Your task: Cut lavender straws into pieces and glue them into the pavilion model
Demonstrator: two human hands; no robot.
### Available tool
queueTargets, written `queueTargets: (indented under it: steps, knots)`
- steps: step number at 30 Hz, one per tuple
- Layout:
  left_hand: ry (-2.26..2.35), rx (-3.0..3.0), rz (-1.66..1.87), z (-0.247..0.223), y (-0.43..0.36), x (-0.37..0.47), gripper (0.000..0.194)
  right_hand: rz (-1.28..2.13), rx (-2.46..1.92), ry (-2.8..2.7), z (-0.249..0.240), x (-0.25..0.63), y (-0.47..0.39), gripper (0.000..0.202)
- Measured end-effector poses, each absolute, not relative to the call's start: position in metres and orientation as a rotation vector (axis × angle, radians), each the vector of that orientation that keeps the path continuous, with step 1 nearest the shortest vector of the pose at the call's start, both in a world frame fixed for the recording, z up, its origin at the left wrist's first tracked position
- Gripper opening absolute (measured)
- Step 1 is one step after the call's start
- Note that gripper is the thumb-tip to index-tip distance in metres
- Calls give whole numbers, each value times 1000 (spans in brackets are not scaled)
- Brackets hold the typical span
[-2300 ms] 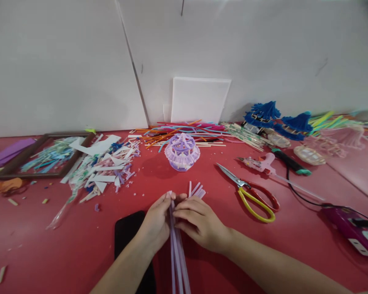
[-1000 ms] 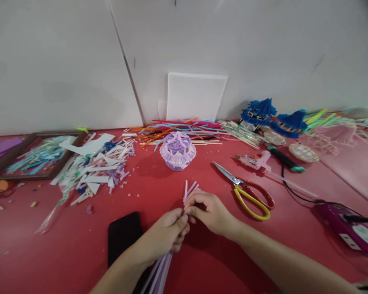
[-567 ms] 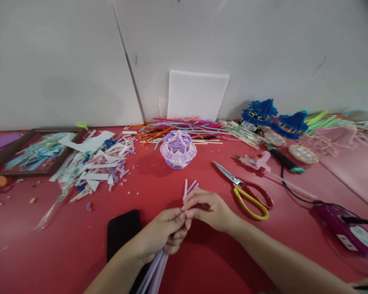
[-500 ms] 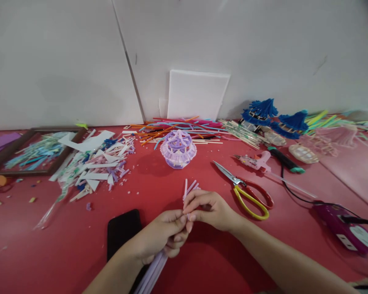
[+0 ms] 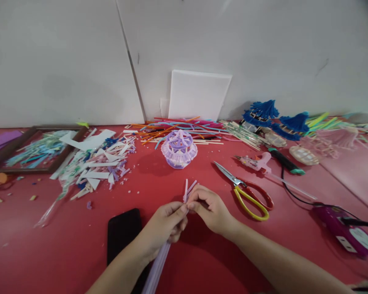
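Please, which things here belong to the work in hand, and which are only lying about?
Likely belong:
- lilac strips, in the left hand
- matching lilac ornament
- perhaps scissors and pink glue gun, both unheld

Likely just lying about:
- black phone
- brown frame

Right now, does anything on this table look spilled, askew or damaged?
The scrap heap looks untidy: cut pieces sprawl beside the brown frame, with small bits strewn over the red table. Oddly, the frame surrounds loose strips rather than a picture. Nothing looks plainly broken.
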State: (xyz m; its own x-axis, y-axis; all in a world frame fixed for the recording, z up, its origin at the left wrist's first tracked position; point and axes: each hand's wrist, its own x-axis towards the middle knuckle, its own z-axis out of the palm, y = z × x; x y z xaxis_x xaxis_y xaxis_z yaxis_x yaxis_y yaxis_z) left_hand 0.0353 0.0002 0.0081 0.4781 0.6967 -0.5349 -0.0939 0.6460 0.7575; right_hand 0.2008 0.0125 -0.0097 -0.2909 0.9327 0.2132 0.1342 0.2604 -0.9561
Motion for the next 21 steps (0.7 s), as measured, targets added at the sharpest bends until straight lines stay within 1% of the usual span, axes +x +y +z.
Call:
queueTargets:
  steps: [3, 6, 11, 16, 18, 21]
  knots:
    - [1065, 921, 594, 7, 0, 38, 50, 1066, -1043, -1638, -11, 202, 14, 20]
    - [1070, 958, 515, 7, 0, 36, 52, 1086, -1059, -1631, -12, 201, 13, 21]
    - [930, 776, 434, 8, 0, 31, 48, 1085, -1065, -1644, -9, 200, 10, 24]
    - [900, 758, 461, 5, -2, 31, 44, 1254, -1041, -1562, -11, 203, 12, 28]
    - [924, 753, 527, 6, -1, 32, 42, 1274, -1039, -1472, -14, 201, 11, 34]
    - [983, 634, 877, 12, 3, 34, 38, 1339, -1097, -1248, -17, 195, 4, 47]
